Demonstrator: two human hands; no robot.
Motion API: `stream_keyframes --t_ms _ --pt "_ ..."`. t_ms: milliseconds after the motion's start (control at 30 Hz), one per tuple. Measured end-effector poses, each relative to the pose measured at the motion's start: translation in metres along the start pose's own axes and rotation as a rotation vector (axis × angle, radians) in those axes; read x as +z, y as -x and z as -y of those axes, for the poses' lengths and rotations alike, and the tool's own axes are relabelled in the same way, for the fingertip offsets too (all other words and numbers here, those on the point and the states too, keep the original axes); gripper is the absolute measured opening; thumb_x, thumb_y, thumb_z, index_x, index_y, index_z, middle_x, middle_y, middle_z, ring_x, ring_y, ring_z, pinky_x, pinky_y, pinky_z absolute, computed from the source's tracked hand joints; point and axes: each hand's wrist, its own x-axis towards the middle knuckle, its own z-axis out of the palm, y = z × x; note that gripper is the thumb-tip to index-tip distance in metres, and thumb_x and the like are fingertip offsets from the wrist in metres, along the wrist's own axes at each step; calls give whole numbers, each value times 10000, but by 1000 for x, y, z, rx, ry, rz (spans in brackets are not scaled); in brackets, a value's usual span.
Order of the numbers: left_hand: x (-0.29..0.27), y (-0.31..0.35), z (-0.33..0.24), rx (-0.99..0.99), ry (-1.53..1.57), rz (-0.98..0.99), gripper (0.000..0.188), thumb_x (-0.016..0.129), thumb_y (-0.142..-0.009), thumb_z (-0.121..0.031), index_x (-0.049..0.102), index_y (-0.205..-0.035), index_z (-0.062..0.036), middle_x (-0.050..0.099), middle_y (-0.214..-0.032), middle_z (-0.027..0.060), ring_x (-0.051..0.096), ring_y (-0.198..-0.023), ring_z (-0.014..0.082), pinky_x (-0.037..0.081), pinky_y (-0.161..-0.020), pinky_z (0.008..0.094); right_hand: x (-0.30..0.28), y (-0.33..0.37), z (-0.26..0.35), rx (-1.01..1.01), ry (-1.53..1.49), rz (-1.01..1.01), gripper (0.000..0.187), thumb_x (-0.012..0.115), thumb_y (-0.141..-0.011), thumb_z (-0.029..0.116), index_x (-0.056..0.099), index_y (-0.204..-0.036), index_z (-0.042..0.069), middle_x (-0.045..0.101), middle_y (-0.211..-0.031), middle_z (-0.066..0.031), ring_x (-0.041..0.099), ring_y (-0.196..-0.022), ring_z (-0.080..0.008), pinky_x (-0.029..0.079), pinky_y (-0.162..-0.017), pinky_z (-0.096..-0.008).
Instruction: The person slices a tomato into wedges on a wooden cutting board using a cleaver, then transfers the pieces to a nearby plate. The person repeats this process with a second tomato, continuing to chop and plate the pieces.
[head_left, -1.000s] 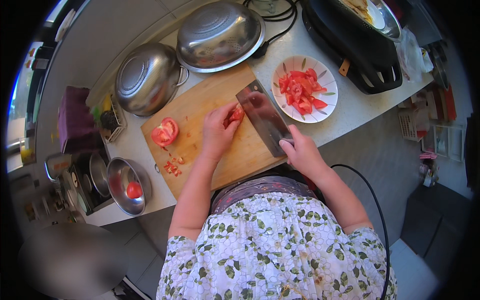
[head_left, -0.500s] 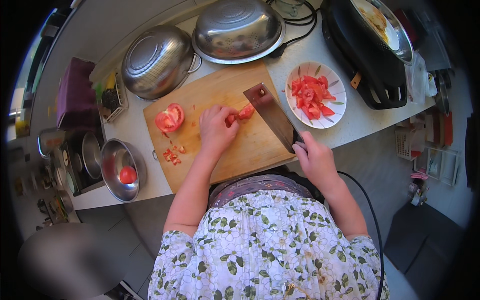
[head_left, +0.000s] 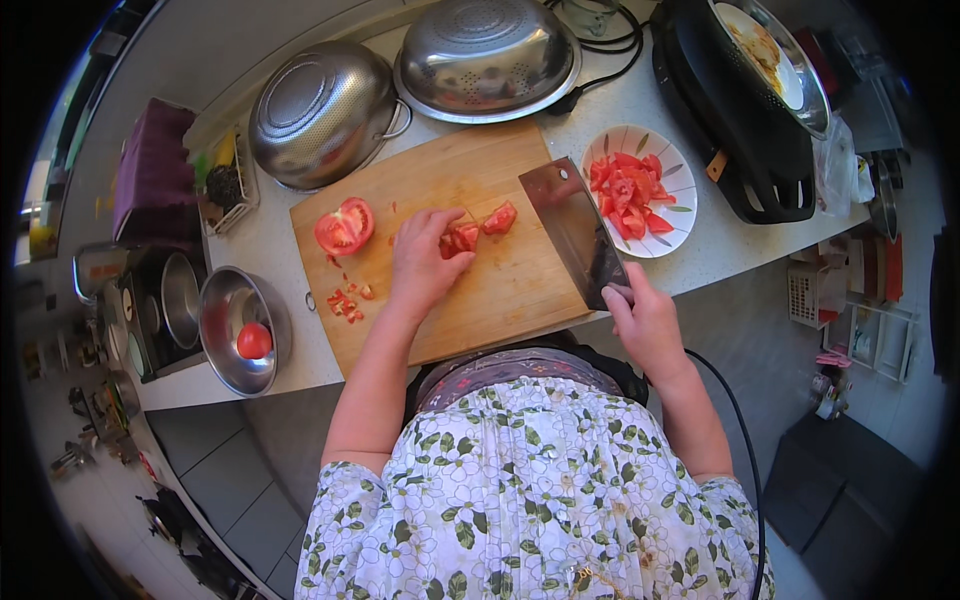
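My right hand is wrapped round the handle of a cleaver, whose broad blade lies over the right end of a wooden cutting board. On the board my left hand curls its thumb and fingers round cut tomato pieces. Just right of those fingers, apart from the blade, sits a loose tomato chunk. Half a tomato rests cut face up at the board's left, with small tomato scraps below it. Tomato chunks fill the middle of a white plate to the right.
A steel bowl at the left holds a whole tomato. Behind the board stand two upturned steel colanders. A black appliance with a cord occupies the back right, bearing a dish.
The cleaver and my right hand have moved right, away from the tomato. My left hand has shifted slightly left, and a gap now shows between the held pieces and the loose chunk.
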Motion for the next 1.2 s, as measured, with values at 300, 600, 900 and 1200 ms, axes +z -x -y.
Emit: stream_keyframes --t_ms 300,600,900,1200 --pt "7 0 -6 63 -71 -47 437 770 -646 -133 636 -1062 -115 586 -1016 92 536 -1010 301 412 -904 418 7 3 -5 9 3 16 268 626 -873 140 526 -1100 38 680 -800 -185 659 -736 -376 515 -633 -443" --pt "9 1 -10 92 -56 -120 392 769 -680 -176 644 -1041 -88 594 -1025 107 553 -1001 303 425 -886 399 6 5 -7 17 3 29 267 622 -876 143 524 -1104 44 683 -808 -172 660 -732 -364 518 -626 -435" --pt "19 -10 -19 80 6 -197 169 761 -715 -177 704 -856 -102 618 -872 61 560 -883 261 408 -825 382 -3 8 18 -184 217 -20 244 624 -869 131 556 -1095 70 666 -774 -164 657 -716 -356 523 -602 -440" --pt "27 -15 -23 136 133 -319 82 743 -739 -173 696 -775 -115 634 -755 35 573 -759 241 407 -812 372 -9 2 42 -229 363 85 203 605 -860 96 516 -1038 59 656 -847 -168 638 -703 -375 517 -582 -467"
